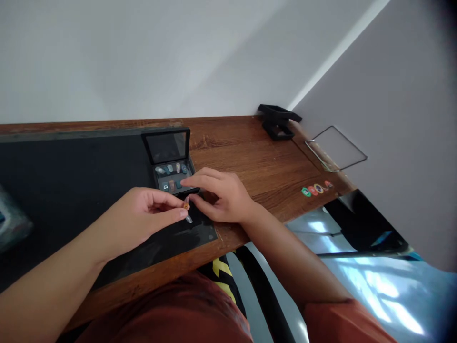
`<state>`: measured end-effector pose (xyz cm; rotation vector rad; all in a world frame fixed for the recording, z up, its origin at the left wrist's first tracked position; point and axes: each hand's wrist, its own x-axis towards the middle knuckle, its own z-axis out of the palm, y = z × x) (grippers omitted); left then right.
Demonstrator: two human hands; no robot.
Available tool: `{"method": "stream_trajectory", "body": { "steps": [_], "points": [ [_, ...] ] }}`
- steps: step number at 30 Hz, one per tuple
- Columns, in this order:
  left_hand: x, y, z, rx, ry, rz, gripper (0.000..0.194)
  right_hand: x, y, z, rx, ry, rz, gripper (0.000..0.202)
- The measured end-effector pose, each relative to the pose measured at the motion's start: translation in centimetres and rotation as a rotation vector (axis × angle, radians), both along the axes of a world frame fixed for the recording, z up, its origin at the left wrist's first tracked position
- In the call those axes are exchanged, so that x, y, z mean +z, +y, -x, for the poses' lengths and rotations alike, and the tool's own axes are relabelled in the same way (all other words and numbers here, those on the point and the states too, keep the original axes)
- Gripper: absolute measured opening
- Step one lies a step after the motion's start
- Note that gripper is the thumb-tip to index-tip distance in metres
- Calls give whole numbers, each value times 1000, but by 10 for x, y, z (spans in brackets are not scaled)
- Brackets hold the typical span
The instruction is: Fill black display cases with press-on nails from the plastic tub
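Note:
My left hand (143, 214) pinches a small press-on nail (186, 205) with an orange mark between thumb and fingertips. A clear, nail-like piece (189, 219) shows just below that thumb. Beside it, my right hand (221, 195) has thumb and index finger apart. Its thumb tip is close to the pinched nail; whether they touch, I cannot tell. The right index finger reaches over the near edge of an open black case (155, 181), where several decorated press-on nails (178, 167) lie in two rows. The case's windowed lid (167, 146) stands raised at the back.
The case rests on a black mat (71, 181) covering part of the wooden table (232, 143). Black boxes (278, 121) sit at the far right corner, near a thin metal frame (335, 148). Round stickers (314, 190) lie by the right edge. A blurred plastic-wrapped item (12, 221) is far left.

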<state>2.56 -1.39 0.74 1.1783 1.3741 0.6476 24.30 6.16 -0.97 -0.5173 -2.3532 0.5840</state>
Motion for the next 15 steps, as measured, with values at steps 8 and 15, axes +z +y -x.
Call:
{"method": "stream_trajectory", "body": {
  "steps": [8, 15],
  "points": [
    [1, 2, 5, -24, -19, 6, 21, -7, -9, 6, 28, 68, -354, 34],
    [5, 9, 14, -75, -20, 93, 25, -11, -6, 11, 44, 111, -478, 23]
  ]
}}
